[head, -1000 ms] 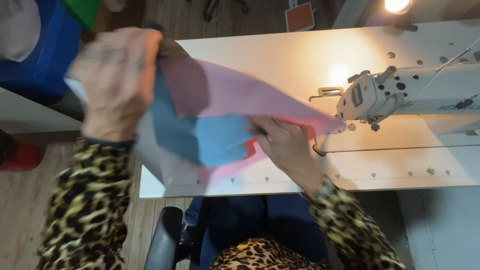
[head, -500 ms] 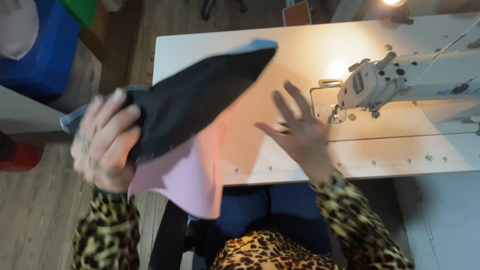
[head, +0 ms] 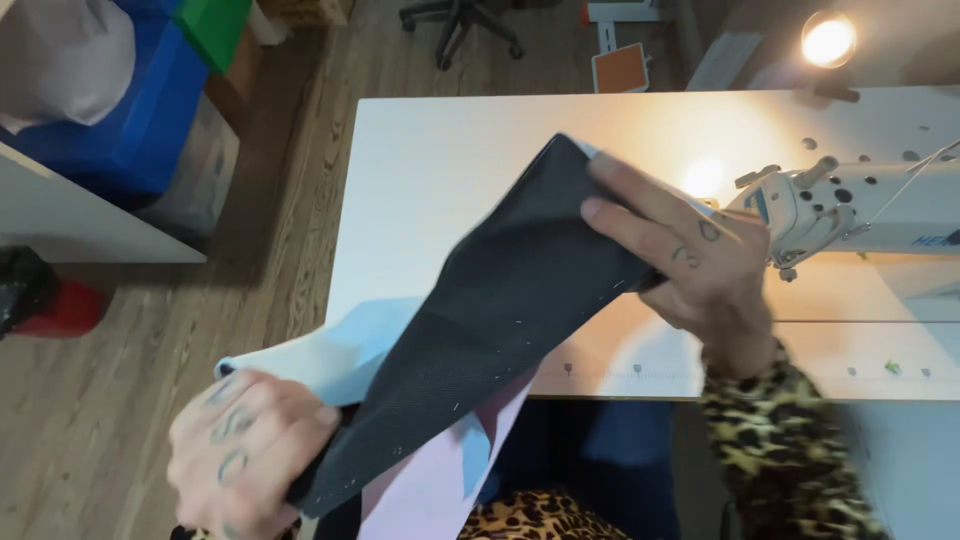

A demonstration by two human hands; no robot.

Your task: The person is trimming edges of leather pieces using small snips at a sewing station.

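Note:
I hold a layered fabric piece (head: 500,300) stretched between both hands above the white sewing table (head: 450,180). Its dark grey side faces up, with light blue and pink layers showing below near my lap. My left hand (head: 250,450) grips the lower left end, off the table's front edge. My right hand (head: 690,260) pinches the upper end over the table, just left of the white sewing machine (head: 860,210). Both sleeves are leopard print.
A lit lamp (head: 828,40) shines at the back right. Blue bins (head: 130,110) and a green box stand on the wooden floor at left, with a red and black object (head: 40,300) lower left. An office chair base (head: 460,20) is at the far back.
My right hand, open and empty half a second ago, has taken the fabric's upper end. My left hand has dropped lower, and the fabric is now pulled out long with the dark side up.

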